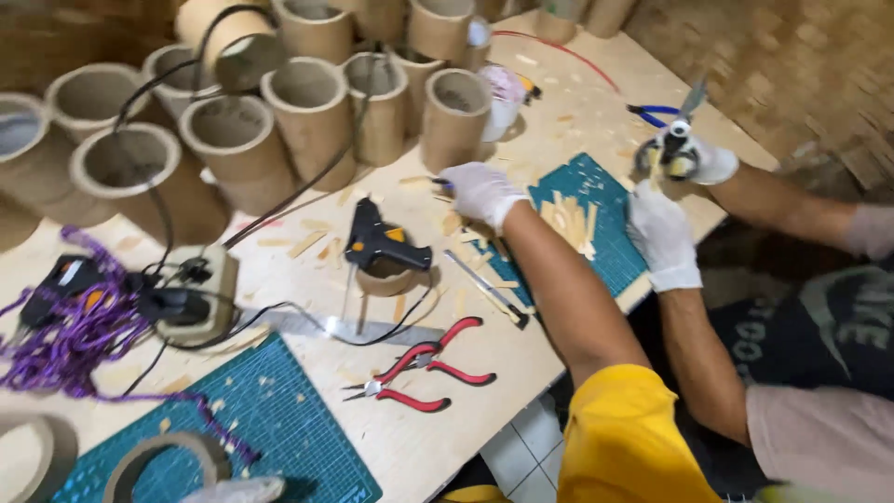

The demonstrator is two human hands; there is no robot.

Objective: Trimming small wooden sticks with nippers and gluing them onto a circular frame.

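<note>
Starting at the upper left, cardboard tubes (312, 102) stood bunched at the table's back, leaving the front free. A black glue gun (382, 244) in the middle rested nose-down on a tape roll (386, 279), likely to keep its tip off the wood. Red pliers (419, 373) lay below. My right hand (480, 191), gloved, was curled around a thin tool (438, 183) at the edge of the green mat (610, 251). My left hand was out of frame. At right, a co-worker's gloved hands (663, 233) worked over the wood strips (570, 222).
</note>
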